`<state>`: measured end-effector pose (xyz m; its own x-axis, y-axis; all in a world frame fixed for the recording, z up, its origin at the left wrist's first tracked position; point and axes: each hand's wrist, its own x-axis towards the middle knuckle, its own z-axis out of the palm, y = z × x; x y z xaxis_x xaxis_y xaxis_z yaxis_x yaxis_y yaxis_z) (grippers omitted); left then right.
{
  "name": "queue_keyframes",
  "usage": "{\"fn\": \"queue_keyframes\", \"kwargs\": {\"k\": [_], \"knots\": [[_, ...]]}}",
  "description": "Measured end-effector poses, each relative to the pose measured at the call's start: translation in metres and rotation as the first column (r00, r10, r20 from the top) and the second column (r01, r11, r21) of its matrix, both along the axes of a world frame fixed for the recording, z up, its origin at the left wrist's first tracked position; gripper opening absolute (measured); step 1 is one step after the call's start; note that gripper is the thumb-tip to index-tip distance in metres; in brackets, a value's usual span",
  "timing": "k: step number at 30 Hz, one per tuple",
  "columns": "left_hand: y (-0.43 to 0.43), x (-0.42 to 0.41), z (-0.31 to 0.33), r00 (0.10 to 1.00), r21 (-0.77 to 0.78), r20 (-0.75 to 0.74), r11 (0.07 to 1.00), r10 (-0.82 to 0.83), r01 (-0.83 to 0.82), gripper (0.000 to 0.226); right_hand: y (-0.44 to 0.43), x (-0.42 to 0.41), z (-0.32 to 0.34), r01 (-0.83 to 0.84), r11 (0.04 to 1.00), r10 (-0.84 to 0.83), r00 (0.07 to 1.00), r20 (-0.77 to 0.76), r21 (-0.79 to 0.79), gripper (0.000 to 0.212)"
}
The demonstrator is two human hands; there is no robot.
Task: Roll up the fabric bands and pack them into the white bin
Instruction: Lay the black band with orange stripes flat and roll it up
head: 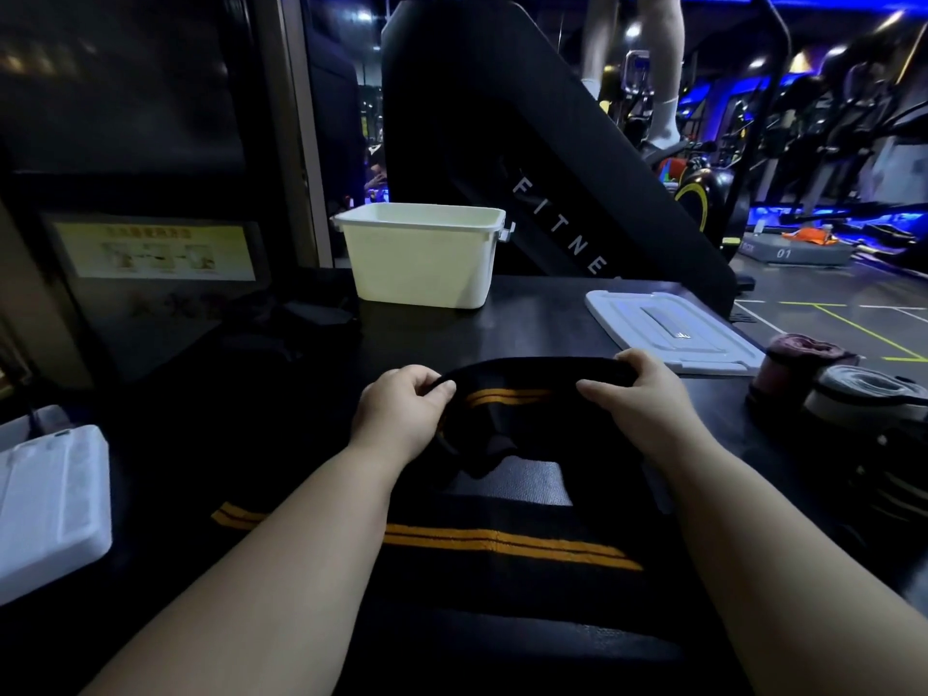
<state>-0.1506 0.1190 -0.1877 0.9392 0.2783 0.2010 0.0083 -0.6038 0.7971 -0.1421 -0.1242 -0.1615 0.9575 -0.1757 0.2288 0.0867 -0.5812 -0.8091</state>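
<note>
Black fabric band (527, 376) with orange stripes, near centre of dark table (532, 321): I see left hand (401, 411) and right hand (640, 394) gripping its raised edge. White bin (422, 258) far; blue-lit gym beyond.

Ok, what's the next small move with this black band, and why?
Probably roll the pinched end toward yourself: the left hand and right hand pinch the black band at its far end, while its striped length lies flat, unrolled, nearer you.

A white lid (673, 334) lies on the dark table (527, 319)
</note>
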Motion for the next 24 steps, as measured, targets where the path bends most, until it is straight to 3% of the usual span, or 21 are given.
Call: {"fn": "queue_keyframes", "kwargs": {"k": [4, 10, 14, 16, 18, 19, 21, 22, 24], "knots": [[0.0, 0.0, 0.002, 1.0, -0.136, 0.0, 0.991, -0.011, 0.011, 0.02, -0.002, 0.002, -0.001, 0.046, 0.999, -0.044, 0.997, 0.065, -0.022, 0.033], [0.002, -0.001, 0.003, 0.998, -0.211, -0.06, 0.977, -0.028, 0.015, 0.023, 0.003, 0.002, -0.001, 0.068, 0.99, -0.054, 0.993, 0.107, -0.126, 0.032], [0.0, 0.0, 0.002, 0.995, -0.024, -0.103, 1.0, -0.012, 0.01, 0.018, 0.002, 0.0, -0.005, 0.006, 0.995, -0.004, 1.0, 0.02, -0.102, 0.053], [0.001, 0.0, 0.0, 0.999, 0.041, -0.042, 0.999, 0.006, -0.004, 0.018, -0.001, -0.001, -0.004, -0.071, 0.996, 0.073, 0.996, -0.041, 0.048, 0.065], [0.001, -0.003, 0.0, 0.997, 0.117, 0.075, 0.993, -0.019, 0.011, 0.035, -0.002, -0.002, -0.001, -0.151, 0.962, 0.18, 0.978, -0.11, 0.229, 0.078], [0.0, -0.005, 0.002, 0.989, 0.154, 0.136, 0.988, -0.052, 0.031, 0.038, -0.003, -0.001, -0.001, -0.155, 0.962, 0.19, 0.97, -0.148, 0.223, 0.081], [-0.004, -0.011, 0.007, 0.963, 0.237, 0.192, 0.962, -0.186, 0.138, 0.037, -0.003, -0.001, -0.002, -0.14, 0.99, 0.144, 0.963, -0.227, 0.032, 0.084], [-0.007, -0.012, 0.008, 0.944, 0.283, 0.18, 0.934, -0.277, 0.22, 0.038, -0.003, -0.002, -0.002, -0.122, 0.992, 0.109, 0.964, -0.241, -0.042, 0.085], [-0.011, -0.012, 0.008, 0.907, 0.358, 0.072, 0.86, -0.414, 0.364, 0.041, -0.003, 0.001, -0.004, -0.066, 0.998, 0.061, 0.976, -0.208, -0.017, 0.083]]}}
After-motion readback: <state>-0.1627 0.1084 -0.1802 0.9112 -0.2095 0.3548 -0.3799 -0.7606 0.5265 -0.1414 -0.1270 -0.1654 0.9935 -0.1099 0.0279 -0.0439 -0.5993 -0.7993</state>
